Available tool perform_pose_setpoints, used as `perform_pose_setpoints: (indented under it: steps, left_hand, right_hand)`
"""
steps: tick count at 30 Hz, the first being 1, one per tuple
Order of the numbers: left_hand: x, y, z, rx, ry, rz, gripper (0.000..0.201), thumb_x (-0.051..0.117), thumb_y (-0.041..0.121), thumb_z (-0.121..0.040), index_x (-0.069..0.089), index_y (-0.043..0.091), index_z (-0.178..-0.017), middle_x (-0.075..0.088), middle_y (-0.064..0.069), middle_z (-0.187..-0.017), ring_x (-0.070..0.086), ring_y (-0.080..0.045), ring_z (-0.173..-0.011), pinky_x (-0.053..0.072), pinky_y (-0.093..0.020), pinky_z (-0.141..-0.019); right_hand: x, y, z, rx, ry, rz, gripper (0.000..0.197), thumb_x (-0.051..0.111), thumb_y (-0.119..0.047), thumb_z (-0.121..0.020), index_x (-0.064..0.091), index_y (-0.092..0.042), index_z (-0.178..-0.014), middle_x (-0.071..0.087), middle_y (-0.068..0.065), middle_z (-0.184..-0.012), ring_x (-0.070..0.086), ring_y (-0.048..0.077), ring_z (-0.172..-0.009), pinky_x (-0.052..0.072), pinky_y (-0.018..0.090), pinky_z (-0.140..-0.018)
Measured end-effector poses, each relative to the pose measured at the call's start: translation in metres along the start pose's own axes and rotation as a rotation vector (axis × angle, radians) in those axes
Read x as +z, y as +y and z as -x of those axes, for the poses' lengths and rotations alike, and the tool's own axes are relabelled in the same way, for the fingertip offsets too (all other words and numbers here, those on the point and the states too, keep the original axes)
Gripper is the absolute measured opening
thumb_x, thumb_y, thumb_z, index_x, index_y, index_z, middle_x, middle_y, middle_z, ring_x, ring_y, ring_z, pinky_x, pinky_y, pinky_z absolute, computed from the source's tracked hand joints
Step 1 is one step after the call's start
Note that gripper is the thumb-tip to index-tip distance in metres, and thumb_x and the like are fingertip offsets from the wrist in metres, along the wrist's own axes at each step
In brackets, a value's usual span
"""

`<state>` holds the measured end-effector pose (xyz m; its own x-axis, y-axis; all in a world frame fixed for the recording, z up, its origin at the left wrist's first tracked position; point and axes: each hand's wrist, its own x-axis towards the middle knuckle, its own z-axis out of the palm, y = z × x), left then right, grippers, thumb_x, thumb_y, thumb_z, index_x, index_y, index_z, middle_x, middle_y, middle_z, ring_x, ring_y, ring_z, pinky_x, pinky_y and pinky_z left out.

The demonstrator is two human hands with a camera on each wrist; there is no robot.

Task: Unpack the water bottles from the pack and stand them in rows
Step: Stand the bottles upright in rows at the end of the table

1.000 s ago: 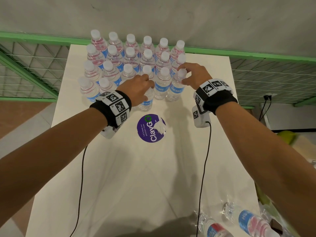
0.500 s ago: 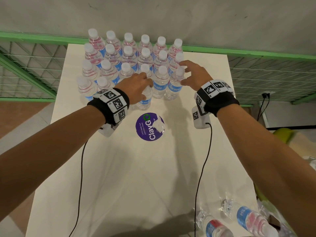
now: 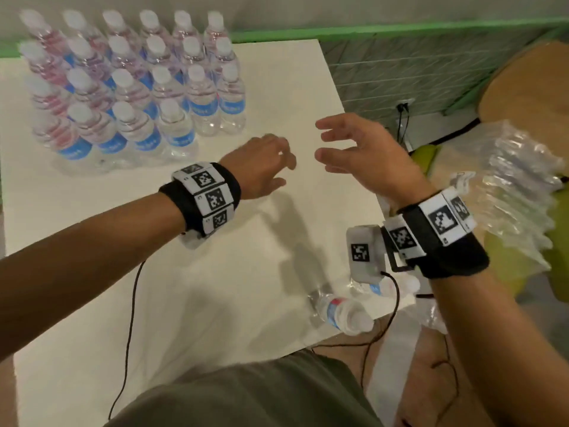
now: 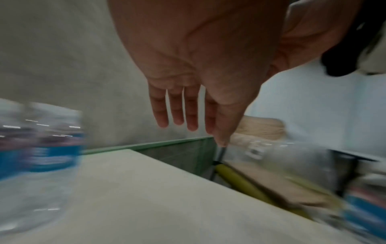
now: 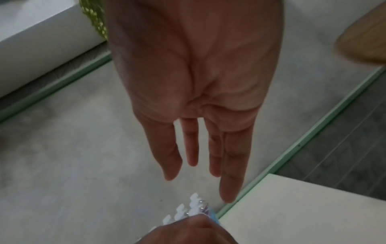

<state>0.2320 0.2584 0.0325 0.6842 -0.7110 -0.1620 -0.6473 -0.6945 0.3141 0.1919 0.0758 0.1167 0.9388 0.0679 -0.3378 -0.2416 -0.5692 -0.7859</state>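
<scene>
Several clear water bottles with white caps and blue labels stand upright in tight rows at the far left of the white table. My left hand hovers over bare tabletop to the right of the rows, fingers relaxed and straight, holding nothing. My right hand hangs beside it near the table's right edge, fingers spread, also empty. One more bottle lies on its side at the near right edge. The left wrist view shows the rows only as a blur.
Crumpled clear pack wrap lies on a yellow-green seat right of the table. A round wooden top stands behind it. A green rail and wire mesh run along the far side. Black cables trail over the table.
Both hands have come off the bottle caps and drawn back to the right, away from the rows. The head view has swung right, bringing the wrap and the lying bottle closer.
</scene>
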Motion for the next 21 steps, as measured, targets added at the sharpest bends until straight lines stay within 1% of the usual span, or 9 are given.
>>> perform_pose_setpoints:
  steps: [4,7,9,11,13,14,16,19,21]
  left_hand:
    - [0.027,0.098,0.002,0.370,-0.233,0.085,0.041,0.055,0.032,-0.090,0.049,0.021,-0.128,0.047,-0.006,-0.132,0.045,-0.028,-0.120,0.041,-0.043,-0.097]
    - [0.049,0.152,0.010,0.626,-0.429,0.137,0.056,0.063,0.036,-0.084,0.040,0.029,-0.135,0.046,-0.005,-0.133,0.044,-0.026,-0.121,0.044,-0.042,-0.094]
    - [0.065,0.174,0.014,0.735,-0.509,0.100,0.062,0.065,0.040,-0.081,0.038,0.032,-0.136,0.045,-0.005,-0.132,0.043,-0.025,-0.120,0.046,-0.039,-0.088]
    - [0.076,0.185,0.017,0.783,-0.536,0.029,0.053,0.063,0.041,-0.083,0.045,0.029,-0.131,0.045,-0.005,-0.128,0.045,-0.024,-0.116,0.048,-0.036,-0.079]
    - [0.083,0.188,0.017,0.762,-0.507,0.013,0.036,0.057,0.035,-0.089,0.052,0.023,-0.123,0.047,-0.005,-0.122,0.045,-0.023,-0.113,0.041,-0.032,-0.071]
    - [0.084,0.185,0.017,0.736,-0.483,0.045,0.029,0.054,0.030,-0.092,0.055,0.020,-0.119,0.048,-0.006,-0.120,0.046,-0.023,-0.111,0.040,-0.031,-0.071]
    - [0.081,0.175,0.015,0.649,-0.450,0.139,0.025,0.052,0.024,-0.093,0.057,0.015,-0.116,0.049,-0.009,-0.116,0.048,-0.025,-0.108,0.042,-0.032,-0.080]
    - [0.066,0.143,0.009,0.407,-0.433,0.271,0.027,0.054,0.025,-0.092,0.058,0.016,-0.116,0.050,-0.007,-0.114,0.050,-0.021,-0.100,0.034,-0.024,-0.079]
    - [0.052,0.113,0.005,0.247,-0.384,0.318,0.028,0.055,0.030,-0.091,0.059,0.018,-0.116,0.051,-0.005,-0.109,0.046,-0.015,-0.090,0.031,-0.021,-0.077]
  right_hand:
    - [-0.018,0.051,0.068,0.158,0.009,0.146,0.041,0.070,-0.025,-0.081,0.058,-0.029,-0.120,0.059,-0.001,-0.119,0.063,0.017,-0.097,0.053,0.039,-0.089]
    - [-0.031,0.092,0.106,0.338,0.016,0.344,0.043,0.073,-0.024,-0.079,0.058,-0.026,-0.119,0.056,-0.002,-0.113,0.055,0.014,-0.097,0.043,0.029,-0.079]
    - [-0.035,0.118,0.122,0.454,0.011,0.440,0.043,0.077,-0.024,-0.073,0.061,-0.024,-0.113,0.056,0.003,-0.112,0.052,0.015,-0.096,0.038,0.025,-0.076]
    - [-0.034,0.138,0.131,0.544,-0.020,0.434,0.042,0.080,-0.021,-0.068,0.063,-0.019,-0.107,0.057,0.006,-0.110,0.053,0.018,-0.095,0.039,0.027,-0.076]
    - [-0.028,0.151,0.133,0.586,-0.032,0.410,0.040,0.081,-0.016,-0.066,0.062,-0.014,-0.102,0.056,0.006,-0.104,0.054,0.021,-0.087,0.046,0.031,-0.074]
    - [-0.025,0.155,0.132,0.596,-0.028,0.392,0.038,0.081,-0.014,-0.067,0.062,-0.012,-0.099,0.055,0.007,-0.101,0.055,0.023,-0.081,0.049,0.035,-0.074]
    - [-0.022,0.161,0.126,0.587,0.007,0.378,0.027,0.077,-0.010,-0.069,0.060,-0.011,-0.089,0.056,0.008,-0.096,0.056,0.026,-0.072,0.053,0.039,-0.072]
    - [-0.019,0.157,0.111,0.529,0.041,0.384,0.015,0.070,-0.006,-0.071,0.060,-0.014,-0.079,0.059,0.007,-0.086,0.058,0.025,-0.068,0.054,0.036,-0.069]
    - [-0.016,0.147,0.095,0.473,0.014,0.395,0.014,0.068,-0.006,-0.071,0.061,-0.017,-0.078,0.059,0.005,-0.081,0.057,0.021,-0.063,0.051,0.031,-0.060]
